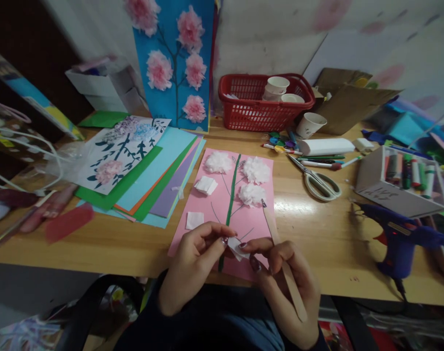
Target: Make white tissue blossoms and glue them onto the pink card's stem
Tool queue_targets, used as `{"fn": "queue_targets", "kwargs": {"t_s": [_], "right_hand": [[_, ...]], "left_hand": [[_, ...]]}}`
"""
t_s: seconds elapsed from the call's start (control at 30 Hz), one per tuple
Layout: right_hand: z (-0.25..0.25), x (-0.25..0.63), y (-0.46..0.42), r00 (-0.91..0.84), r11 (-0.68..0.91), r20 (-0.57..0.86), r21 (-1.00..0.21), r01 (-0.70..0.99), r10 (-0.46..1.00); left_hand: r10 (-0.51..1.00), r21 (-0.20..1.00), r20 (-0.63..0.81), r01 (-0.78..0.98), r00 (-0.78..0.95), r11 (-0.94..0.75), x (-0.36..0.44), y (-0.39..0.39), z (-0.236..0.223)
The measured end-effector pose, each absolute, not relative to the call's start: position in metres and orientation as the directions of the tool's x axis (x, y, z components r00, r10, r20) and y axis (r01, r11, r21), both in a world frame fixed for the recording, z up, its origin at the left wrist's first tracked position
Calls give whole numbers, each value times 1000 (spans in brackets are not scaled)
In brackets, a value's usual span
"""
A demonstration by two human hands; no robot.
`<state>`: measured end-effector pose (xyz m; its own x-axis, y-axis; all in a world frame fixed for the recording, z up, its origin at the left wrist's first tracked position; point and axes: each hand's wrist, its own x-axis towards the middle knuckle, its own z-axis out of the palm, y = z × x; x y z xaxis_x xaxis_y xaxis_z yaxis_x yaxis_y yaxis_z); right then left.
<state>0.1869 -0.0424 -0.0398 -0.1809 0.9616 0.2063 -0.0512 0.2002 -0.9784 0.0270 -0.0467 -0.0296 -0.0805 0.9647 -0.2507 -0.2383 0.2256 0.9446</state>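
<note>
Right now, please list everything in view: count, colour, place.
table: one, brown, below
sheet: one, pink, front centre
paper flowers: three, white, on sheet
stick: one, tan, above sheet
held paper: layers unclear, white, above sheet
coloured sheets: several, mixed, left
flower picture: one, blue, back
basket: one, red, back
cups: several, white, basket area
scissors: one, pale, right
glue gun: one, blue, right
marker box: one, whitish, right
left hand, right hand: two, bare, over sheet

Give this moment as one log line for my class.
left hand grip: white paper; right hand grip: same paper, wooden stick; below: pink card; on card: white flowers
</note>
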Motion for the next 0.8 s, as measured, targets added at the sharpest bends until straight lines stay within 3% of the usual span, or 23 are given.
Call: {"fn": "queue_targets", "kwargs": {"t_s": [0.13, 0.3, 0.5, 0.8], "right_hand": [[-39, 187, -46, -184, 281, 270, -959, 34, 945], [-36, 186, -49, -164, 288, 275, -955, 67, 947], [-38, 189, -52, -150, 220, 216, -975, 12, 965], [-37, 191, -50, -144, 159, 168, -985, -72, 975]], "left_hand": [[957, 923, -279, -298, -79, 245, 26, -49, -31], [968, 948, -228, -252, -107, 196, 29, -47, -29], [964, 978, -175, -151, -201, 146, 38, -50, -28], [973, 977, -175, -145, -149, 153, 36, -54, -25]]}}
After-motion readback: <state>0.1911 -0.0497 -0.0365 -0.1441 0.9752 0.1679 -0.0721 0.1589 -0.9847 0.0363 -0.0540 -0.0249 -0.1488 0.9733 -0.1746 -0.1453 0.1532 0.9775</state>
